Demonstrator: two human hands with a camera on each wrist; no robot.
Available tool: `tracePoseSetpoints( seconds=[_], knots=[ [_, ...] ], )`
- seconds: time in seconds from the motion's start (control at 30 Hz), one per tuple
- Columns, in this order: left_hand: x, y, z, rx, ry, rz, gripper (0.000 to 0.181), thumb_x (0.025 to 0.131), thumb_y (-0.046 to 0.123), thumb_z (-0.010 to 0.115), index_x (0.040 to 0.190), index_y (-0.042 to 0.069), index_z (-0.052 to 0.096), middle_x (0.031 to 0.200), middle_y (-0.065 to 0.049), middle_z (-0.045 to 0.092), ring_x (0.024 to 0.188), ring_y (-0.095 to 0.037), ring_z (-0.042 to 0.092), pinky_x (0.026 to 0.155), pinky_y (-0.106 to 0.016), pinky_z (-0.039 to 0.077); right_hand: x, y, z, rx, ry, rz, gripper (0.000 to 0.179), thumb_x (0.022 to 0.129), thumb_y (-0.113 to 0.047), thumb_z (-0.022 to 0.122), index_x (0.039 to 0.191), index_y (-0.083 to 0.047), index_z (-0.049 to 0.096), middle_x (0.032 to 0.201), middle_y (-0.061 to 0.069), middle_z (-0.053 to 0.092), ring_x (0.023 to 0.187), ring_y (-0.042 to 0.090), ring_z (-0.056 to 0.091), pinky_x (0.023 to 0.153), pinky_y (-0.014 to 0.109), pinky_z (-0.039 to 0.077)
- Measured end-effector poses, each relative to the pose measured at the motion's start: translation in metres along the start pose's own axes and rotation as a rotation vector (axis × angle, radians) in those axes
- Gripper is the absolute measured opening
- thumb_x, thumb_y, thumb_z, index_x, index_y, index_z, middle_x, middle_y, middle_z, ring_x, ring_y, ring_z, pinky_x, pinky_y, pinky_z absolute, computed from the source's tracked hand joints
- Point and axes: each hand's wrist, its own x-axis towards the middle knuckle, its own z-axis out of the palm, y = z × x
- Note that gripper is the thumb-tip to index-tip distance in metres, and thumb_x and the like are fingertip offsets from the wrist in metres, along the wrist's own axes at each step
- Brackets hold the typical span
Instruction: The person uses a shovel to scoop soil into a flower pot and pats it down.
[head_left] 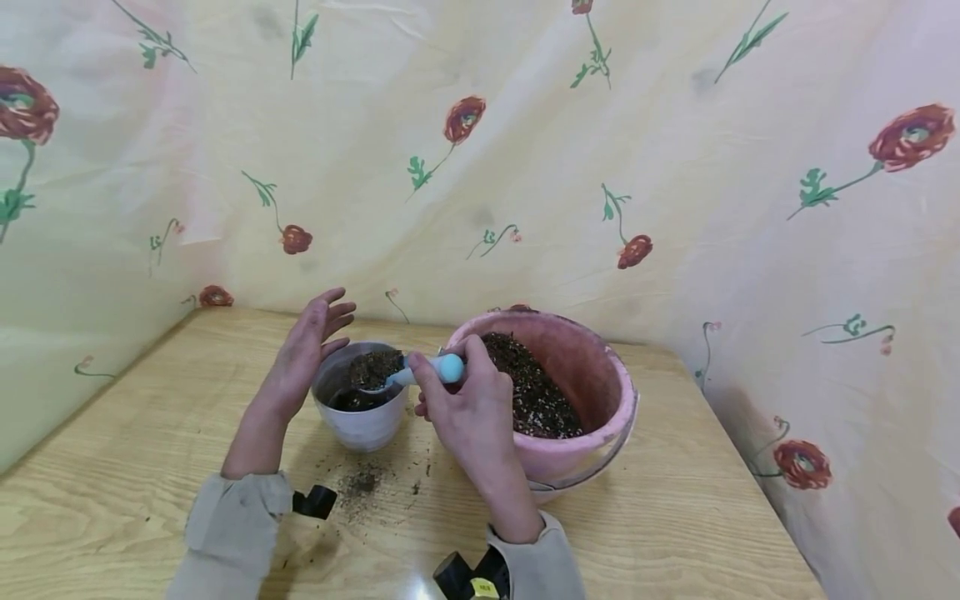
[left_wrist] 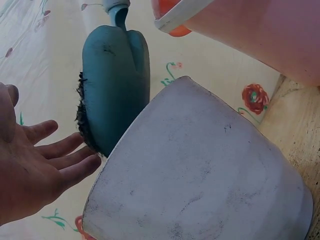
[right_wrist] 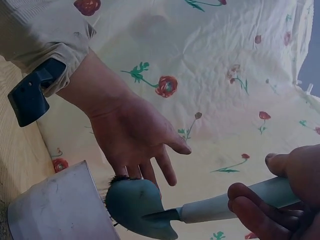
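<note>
My right hand grips the pale blue handle of a small garden trowel. Dark soil is heaped on its blade, which is over the mouth of a white flowerpot. Some dark soil shows low inside the pot. At the pot's left rim my left hand is raised with its fingers extended and holds nothing. In the left wrist view, the trowel's blue underside appears above the pot's rim, close to the left fingertips.
A pink bucket with a wire handle stands right of the pot, partly filled with dark soil. Spilled soil lies on the wooden table before the pot. Flower-patterned cloth hangs behind and at both sides.
</note>
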Motion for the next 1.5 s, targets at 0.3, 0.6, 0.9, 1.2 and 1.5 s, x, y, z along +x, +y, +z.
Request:
tracePoseSetpoints(
  seconds=[0.3, 0.6, 0.9, 1.2, 1.5],
  knots=[
    [0.0, 0.0013, 0.0019, 0.008, 0.001, -0.008, 0.067, 0.103, 0.052, 0.018, 0.153, 0.008, 0.017, 0.151, -0.021, 0.029, 0.141, -0.036, 0.026, 0.111, -0.056, 0.025, 0.0007, 0.001, 0.0003, -0.116, 0.009, -0.038, 0.03, 0.089, -0.033, 0.069, 0.087, -0.009, 0.052, 0.061, -0.003, 0.066, 0.048, 0.002, 0.062, 0.048, 0.022, 0.047],
    [-0.0001, -0.0001, 0.0019, 0.007, -0.004, -0.002, 0.068, 0.103, 0.052, 0.018, 0.153, 0.007, 0.017, 0.151, -0.021, 0.029, 0.141, -0.037, 0.026, 0.11, -0.056, 0.026, 0.0004, 0.001, 0.001, -0.17, 0.006, -0.049, 0.03, 0.089, -0.035, 0.07, 0.086, -0.012, 0.05, 0.06, -0.006, 0.064, 0.047, -0.004, 0.059, 0.046, 0.022, 0.045],
    [-0.0011, 0.0028, 0.0041, 0.014, -0.009, -0.012, 0.063, 0.104, 0.048, 0.018, 0.153, 0.007, 0.018, 0.152, -0.022, 0.028, 0.141, -0.037, 0.024, 0.111, -0.057, 0.023, 0.0003, 0.002, 0.0011, -0.189, 0.018, -0.069, 0.03, 0.089, -0.034, 0.07, 0.084, -0.012, 0.05, 0.058, -0.006, 0.063, 0.047, -0.004, 0.059, 0.05, 0.022, 0.045],
    [0.0009, 0.0005, 0.0029, 0.01, -0.012, -0.014, 0.065, 0.104, 0.05, 0.018, 0.152, 0.006, 0.018, 0.151, -0.021, 0.03, 0.141, -0.037, 0.026, 0.111, -0.056, 0.025, 0.0006, 0.001, 0.0011, -0.177, 0.009, -0.052, 0.032, 0.088, -0.037, 0.07, 0.084, -0.012, 0.05, 0.058, -0.005, 0.062, 0.047, -0.003, 0.06, 0.051, 0.022, 0.046],
    [0.0002, -0.0004, 0.0026, 0.01, -0.014, -0.019, 0.066, 0.103, 0.051, 0.019, 0.153, 0.007, 0.018, 0.151, -0.021, 0.03, 0.14, -0.037, 0.026, 0.111, -0.056, 0.026, -0.0002, 0.0001, 0.0004, -0.129, 0.02, -0.054, 0.031, 0.089, -0.035, 0.07, 0.086, -0.01, 0.051, 0.059, -0.003, 0.065, 0.047, -0.002, 0.06, 0.049, 0.023, 0.047]
  ],
)
